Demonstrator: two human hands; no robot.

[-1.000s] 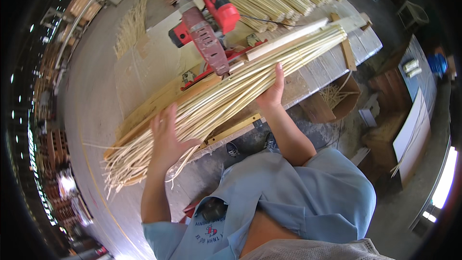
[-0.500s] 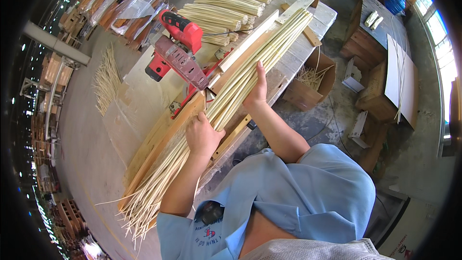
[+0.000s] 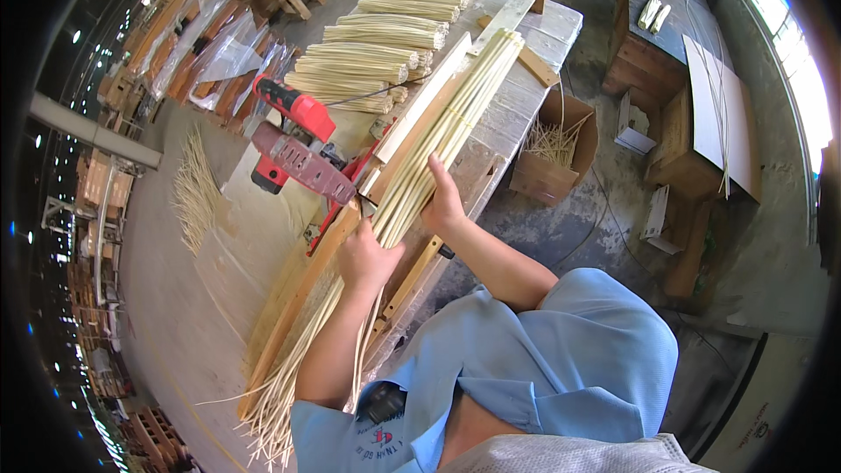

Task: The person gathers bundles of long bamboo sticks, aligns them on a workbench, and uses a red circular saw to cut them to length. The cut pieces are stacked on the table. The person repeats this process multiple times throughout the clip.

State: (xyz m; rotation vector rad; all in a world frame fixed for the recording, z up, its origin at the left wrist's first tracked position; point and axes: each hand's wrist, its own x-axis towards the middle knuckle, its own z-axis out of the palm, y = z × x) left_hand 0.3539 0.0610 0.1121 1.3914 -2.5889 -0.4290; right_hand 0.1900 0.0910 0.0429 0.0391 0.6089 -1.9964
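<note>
A long bundle of thin pale canes [image 3: 438, 144] lies slantwise along the wooden fence on the bench, its trimmed-looking far end gathered and its loose near ends fanning out at lower left. My left hand [image 3: 369, 259] is wrapped round the bundle's middle, close to the saw. Farther up, my right hand [image 3: 445, 208] grips the bundle from its right side, thumb lying along the canes; its other fingers are hidden beneath. Just left of the canes stands a red miter saw [image 3: 302, 144], its head tilted over the fence; the blade's edge is mostly hidden.
Several cut cane bundles [image 3: 377, 44] lie in rows at the bench's far left. A cardboard box [image 3: 550, 171] of offcuts sits on the floor at right, near a wooden cabinet [image 3: 644, 70]. Loose canes [image 3: 197, 188] lie on the left. A power cord [image 3: 372, 96] trails behind the saw.
The whole view has shifted a little. My left hand has slid up the canes toward my right hand, so the hands are closer together. The bundle looks gathered more tightly.
</note>
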